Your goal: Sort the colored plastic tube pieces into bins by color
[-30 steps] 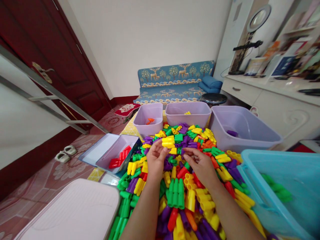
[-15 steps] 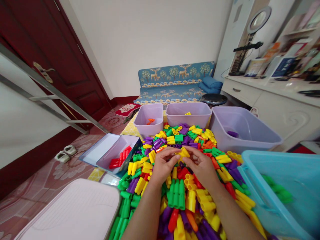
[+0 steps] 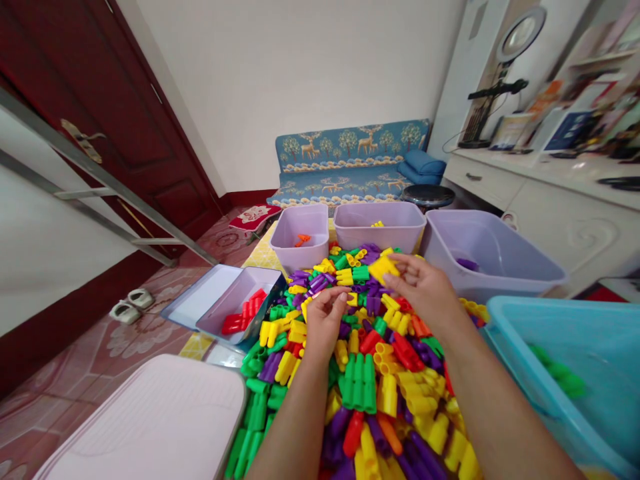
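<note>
My right hand (image 3: 425,287) is raised over the far side of a heap of plastic bullet-shaped building blocks. It pinches a yellow building block (image 3: 383,268) between thumb and fingers. Lower and to the left, my left hand (image 3: 325,320) hovers over the heap with fingers curled and thumb near the index fingertip. Yellow pieces show close to those fingertips, but whether one is held I cannot make out. Below the hands lie a green joined block (image 3: 358,383), a red block (image 3: 407,353) and several yellow, purple and orange ones.
Lilac bins stand behind the heap: the left one (image 3: 300,250) has orange pieces, the middle one (image 3: 380,238) yellow, the right one (image 3: 500,267) purple. A turquoise tub (image 3: 550,413) with green pieces is at right. An open box (image 3: 210,310) holds red blocks; a pale pink lid (image 3: 150,413) lies front left.
My hands were together at a yellow block and have moved apart. The right hand has gone up and to the right with a yellow block; the left has stayed nearly in place.
</note>
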Motion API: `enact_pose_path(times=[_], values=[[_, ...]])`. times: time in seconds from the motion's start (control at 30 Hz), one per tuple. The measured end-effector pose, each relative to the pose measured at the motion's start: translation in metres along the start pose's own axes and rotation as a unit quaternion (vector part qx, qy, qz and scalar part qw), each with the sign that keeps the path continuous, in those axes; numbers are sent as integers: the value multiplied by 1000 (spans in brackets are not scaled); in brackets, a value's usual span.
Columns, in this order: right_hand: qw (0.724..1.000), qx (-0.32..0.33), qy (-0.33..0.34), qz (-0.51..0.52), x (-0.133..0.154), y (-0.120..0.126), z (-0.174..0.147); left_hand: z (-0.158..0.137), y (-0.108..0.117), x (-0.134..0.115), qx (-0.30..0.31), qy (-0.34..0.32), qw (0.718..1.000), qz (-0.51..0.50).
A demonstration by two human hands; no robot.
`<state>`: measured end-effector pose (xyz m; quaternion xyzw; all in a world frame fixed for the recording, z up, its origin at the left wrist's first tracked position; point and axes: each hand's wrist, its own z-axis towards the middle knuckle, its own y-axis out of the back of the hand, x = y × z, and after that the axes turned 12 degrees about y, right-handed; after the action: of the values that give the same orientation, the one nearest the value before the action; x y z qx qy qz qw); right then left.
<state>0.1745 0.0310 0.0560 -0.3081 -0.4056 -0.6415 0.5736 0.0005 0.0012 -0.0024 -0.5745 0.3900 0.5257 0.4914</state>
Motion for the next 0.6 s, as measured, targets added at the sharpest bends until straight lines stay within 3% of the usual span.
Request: enact_pose_path(times=[0.1,0.2,0.3,0.37,0.47,0.6], values=[[983,-117,108,86,14,-10,7,0,0,0,1,2,1000,1],[984,-133,114,33,9,-10,1,0,0,1,-2,1,1000,11],[992,-92,48,-78,-15,3,-9,-1,0,3,-7,-12,999,36],[979,-45,35,-196,-31,12,-14,-2,0,4,-15,-30,998,60],[931,41,29,-360,-45,19,-20,-3,0,4,-33,-72,991,111],[874,149,-5,-463,-46,13,-26,-3,0,3,-44,-130,971,196]])
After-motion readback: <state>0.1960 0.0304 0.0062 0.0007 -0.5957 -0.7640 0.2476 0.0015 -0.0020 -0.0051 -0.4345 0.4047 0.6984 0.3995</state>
